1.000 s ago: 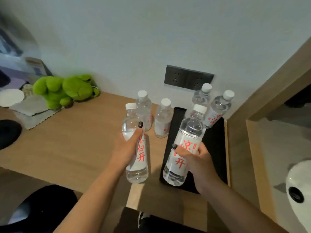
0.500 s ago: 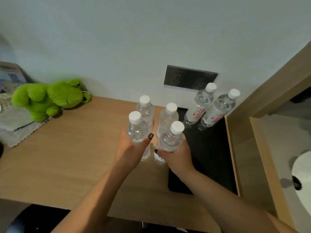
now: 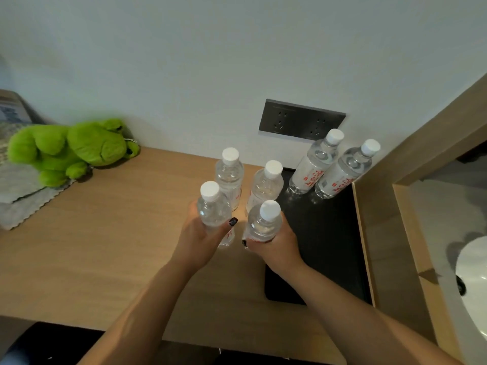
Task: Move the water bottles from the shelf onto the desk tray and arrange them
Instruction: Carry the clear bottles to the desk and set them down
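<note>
Since a second ago both held bottles have come up from a slanted carry to upright and travelled toward twelve o'clock, closing on the pair already standing on the table. The left hand (image 3: 203,237) is wrapped around a clear plastic water bottle with a white cap and red lettering (image 3: 214,213), thumb across its front; the right hand (image 3: 272,246) is closed the same way around a second clear white-capped bottle (image 3: 261,223), just beside the first at its three o'clock. Whether either base touches the surface is hidden by the hands. Directly beyond them, at twelve o'clock, two more clear bottles (image 3: 229,177) (image 3: 264,187) stand on the light wooden table (image 3: 105,246), left of the flat black tray (image 3: 324,246). Two further bottles (image 3: 313,164) (image 3: 342,172) stand on the tray's far end, at about one o'clock, just below the dark grey wall socket plate (image 3: 301,119). A green plush toy (image 3: 71,150) lies well apart at ten o'clock. The step in hand looks like setting down or grouping these two bottles; the right-hand one sits at the tray's left edge. The next move likely calls for carrying both toward three o'clock onto the bare tray, lowering them level so they do not knock the standing pair.
</note>
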Tool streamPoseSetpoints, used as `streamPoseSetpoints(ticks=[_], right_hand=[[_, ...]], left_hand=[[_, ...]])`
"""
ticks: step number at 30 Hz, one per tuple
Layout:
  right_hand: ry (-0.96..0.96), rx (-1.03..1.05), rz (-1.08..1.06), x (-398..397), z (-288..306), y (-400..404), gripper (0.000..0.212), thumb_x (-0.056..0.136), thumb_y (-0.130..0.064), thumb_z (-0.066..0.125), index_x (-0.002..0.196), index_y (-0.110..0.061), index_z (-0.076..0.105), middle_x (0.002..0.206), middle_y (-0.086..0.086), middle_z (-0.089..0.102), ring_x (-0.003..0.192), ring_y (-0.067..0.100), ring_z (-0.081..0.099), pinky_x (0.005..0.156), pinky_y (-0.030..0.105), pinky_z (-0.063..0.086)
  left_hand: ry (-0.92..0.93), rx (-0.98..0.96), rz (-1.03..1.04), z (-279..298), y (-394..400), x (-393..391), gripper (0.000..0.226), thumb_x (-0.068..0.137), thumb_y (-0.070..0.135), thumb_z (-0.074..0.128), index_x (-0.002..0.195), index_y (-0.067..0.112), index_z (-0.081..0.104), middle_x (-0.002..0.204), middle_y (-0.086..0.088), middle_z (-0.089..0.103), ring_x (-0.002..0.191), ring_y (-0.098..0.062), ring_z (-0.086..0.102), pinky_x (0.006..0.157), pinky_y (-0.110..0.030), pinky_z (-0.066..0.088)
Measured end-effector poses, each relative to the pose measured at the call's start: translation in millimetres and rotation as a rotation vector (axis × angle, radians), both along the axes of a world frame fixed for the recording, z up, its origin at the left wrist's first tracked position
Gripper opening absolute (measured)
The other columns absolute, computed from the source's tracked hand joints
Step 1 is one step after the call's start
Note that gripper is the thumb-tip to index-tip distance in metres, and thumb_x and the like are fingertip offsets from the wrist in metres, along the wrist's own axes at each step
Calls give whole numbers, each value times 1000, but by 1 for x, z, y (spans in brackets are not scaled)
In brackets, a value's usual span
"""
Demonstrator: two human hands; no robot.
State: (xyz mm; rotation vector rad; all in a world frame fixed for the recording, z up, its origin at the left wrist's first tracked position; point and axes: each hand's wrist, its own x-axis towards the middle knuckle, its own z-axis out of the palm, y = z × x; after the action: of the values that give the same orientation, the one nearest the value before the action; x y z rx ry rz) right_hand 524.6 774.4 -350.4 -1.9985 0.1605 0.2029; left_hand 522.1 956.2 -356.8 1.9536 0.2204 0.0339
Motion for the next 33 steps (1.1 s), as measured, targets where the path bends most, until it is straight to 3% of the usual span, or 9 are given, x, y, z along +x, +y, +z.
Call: streamPoseSetpoints(ticks=[5, 9, 12, 14, 16, 20, 24, 27, 33], right_hand=[[24, -3, 26, -2, 2, 0, 68, 65, -21, 86, 124, -23, 52, 111, -12, 63, 106, 5, 60, 78, 7, 45], [35, 53, 34, -2, 3, -3, 64, 65, -21, 84, 119, -26, 51, 114, -6, 63, 109, 8, 60, 92, 29, 51], [43, 57, 50, -6, 8, -9, 69, 69, -24, 82, 128, -27, 46, 125, -5, 59, 117, 10, 55, 98, 34, 48], [39, 37, 50, -12, 12, -15, 75, 71, -24, 81, 136, -25, 42, 134, -9, 53, 122, 5, 49, 100, 27, 44], [30, 15, 52, -20, 20, -25, 76, 75, -20, 79, 139, -24, 40, 136, -13, 47, 123, -2, 41, 101, 22, 38], [6, 49, -28, -38, 36, -48, 63, 86, -9, 68, 140, -24, 40, 140, -6, 46, 126, 4, 41, 107, 33, 40], [-45, 151, -196, -52, 56, -75, 55, 91, -5, 59, 140, -23, 39, 138, -4, 48, 127, 8, 45, 108, 34, 40], [-90, 111, -220, -67, 73, -101, 52, 93, -9, 57, 139, -27, 40, 138, -8, 47, 127, 4, 44, 108, 30, 39], [-153, -55, -158, -122, 95, -159, 38, 96, -23, 55, 130, -36, 47, 144, -10, 40, 131, 6, 39, 103, 25, 36]], left_hand=[[-60, 27, -41, -8, -14, -18, 69, 76, 35, 76, 130, 22, 35, 119, 15, 48, 104, 15, 51, 79, 3, 37], [-83, -1, -7, -10, -26, -25, 70, 77, 40, 71, 132, 20, 33, 123, 8, 46, 105, 26, 43, 79, 2, 38], [-106, -21, -25, -11, -25, -24, 68, 81, 44, 71, 135, 17, 41, 133, 2, 47, 118, 7, 49, 94, -13, 45], [-95, -25, -9, -9, -26, -29, 63, 81, 50, 68, 132, 25, 42, 134, 2, 46, 118, -5, 52, 93, -9, 42], [-85, -83, 30, -5, -31, -35, 69, 80, 49, 70, 133, 32, 31, 137, 4, 44, 119, 1, 49, 90, -3, 37], [-102, -236, 215, 9, -44, -47, 90, 72, 47, 68, 144, 25, 19, 148, 4, 32, 134, 3, 33, 109, -15, 26], [-172, -157, 288, 35, -62, -61, 87, 77, 52, 56, 147, 15, 21, 152, -1, 29, 137, 1, 27, 108, -14, 21], [-247, -59, 291, 67, -85, -74, 68, 87, 33, 57, 144, 13, 27, 140, 4, 35, 122, 11, 34, 100, -2, 23], [-300, 99, 134, 111, -154, -119, 57, 91, 17, 58, 142, 17, 31, 140, 2, 38, 130, -10, 36, 109, -30, 33]])
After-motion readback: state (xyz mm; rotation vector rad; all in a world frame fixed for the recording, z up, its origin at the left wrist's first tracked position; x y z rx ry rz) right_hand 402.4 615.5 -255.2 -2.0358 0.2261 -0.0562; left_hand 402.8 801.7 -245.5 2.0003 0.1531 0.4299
